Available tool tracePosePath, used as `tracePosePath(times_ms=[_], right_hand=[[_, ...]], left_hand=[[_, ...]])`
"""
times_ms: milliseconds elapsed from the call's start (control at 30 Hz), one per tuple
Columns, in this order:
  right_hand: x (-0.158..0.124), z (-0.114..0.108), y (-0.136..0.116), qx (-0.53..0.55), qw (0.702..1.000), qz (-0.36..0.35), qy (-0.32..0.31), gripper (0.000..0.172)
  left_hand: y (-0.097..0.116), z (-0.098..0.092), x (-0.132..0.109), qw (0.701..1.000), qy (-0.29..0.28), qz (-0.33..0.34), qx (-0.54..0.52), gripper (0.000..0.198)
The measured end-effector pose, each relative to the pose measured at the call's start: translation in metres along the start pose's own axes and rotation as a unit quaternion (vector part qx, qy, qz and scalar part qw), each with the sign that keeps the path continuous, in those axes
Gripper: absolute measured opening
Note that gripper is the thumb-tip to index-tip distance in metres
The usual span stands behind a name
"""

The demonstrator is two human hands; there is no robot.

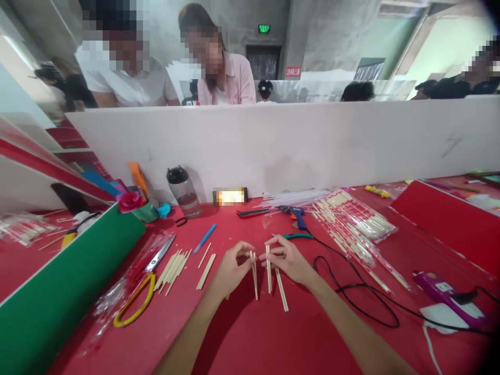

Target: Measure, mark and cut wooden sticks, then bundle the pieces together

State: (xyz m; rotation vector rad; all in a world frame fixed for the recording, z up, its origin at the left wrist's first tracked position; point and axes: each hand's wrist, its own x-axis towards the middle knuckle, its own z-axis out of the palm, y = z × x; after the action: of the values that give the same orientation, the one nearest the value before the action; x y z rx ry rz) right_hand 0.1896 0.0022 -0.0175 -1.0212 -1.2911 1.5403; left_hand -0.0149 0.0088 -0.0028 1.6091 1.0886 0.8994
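My left hand [233, 268] pinches a pair of thin wooden sticks [254, 275] that stand upright over the red table [250, 333]. My right hand [287, 259] pinches another pair of wooden sticks [269, 271], held just right of the first pair. One more stick [282, 290] lies slanted on the table below my right hand. The two hands face each other, a few centimetres apart.
Loose cut sticks [174, 266] and yellow-handled scissors [145, 284] lie to the left. A blue glue gun [296, 215], wrapped chopstick packs [357, 221], a black cable [353, 291] and a purple tool [443, 292] lie to the right. A bottle [183, 191] stands by the white divider [273, 140]; people sit beyond it.
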Motion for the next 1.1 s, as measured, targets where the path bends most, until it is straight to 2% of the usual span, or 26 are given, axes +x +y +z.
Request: tracePosePath(times_ms=[167, 300, 400, 533, 633, 733, 900, 1100], right_hand=[[0.001, -0.003, -0.003, 0.006, 1.0, 0.018, 0.018, 0.047], [0.003, -0.004, -0.001, -0.002, 1.0, 0.028, 0.006, 0.046], [0.004, -0.005, -0.001, -0.003, 1.0, 0.024, 0.006, 0.043], [-0.001, -0.004, -0.004, -0.062, 0.996, -0.05, 0.037, 0.032], [-0.007, -0.001, -0.007, -0.143, 0.98, -0.124, 0.054, 0.023], [-0.011, 0.001, -0.007, -0.223, 0.96, -0.161, 0.042, 0.019], [-0.009, 0.002, 0.0, -0.225, 0.953, -0.195, 0.059, 0.016], [-0.008, 0.007, 0.002, -0.215, 0.948, -0.224, 0.065, 0.018]], left_hand=[[-0.002, 0.002, -0.002, 1.0, -0.005, -0.021, 0.008, 0.018], [-0.006, 0.004, -0.001, 0.999, -0.003, -0.035, -0.015, 0.021], [-0.005, 0.002, 0.0, 0.999, 0.023, -0.035, -0.017, 0.023], [0.001, -0.003, -0.003, 0.997, 0.069, -0.005, 0.018, 0.022], [0.006, -0.003, -0.006, 0.996, 0.067, 0.033, 0.05, 0.02], [0.012, -0.002, -0.01, 0.993, 0.047, 0.074, 0.073, 0.02], [0.021, 0.0, -0.015, 0.99, 0.015, 0.11, 0.091, 0.023], [0.019, 0.002, -0.017, 0.988, 0.007, 0.127, 0.089, 0.022]])
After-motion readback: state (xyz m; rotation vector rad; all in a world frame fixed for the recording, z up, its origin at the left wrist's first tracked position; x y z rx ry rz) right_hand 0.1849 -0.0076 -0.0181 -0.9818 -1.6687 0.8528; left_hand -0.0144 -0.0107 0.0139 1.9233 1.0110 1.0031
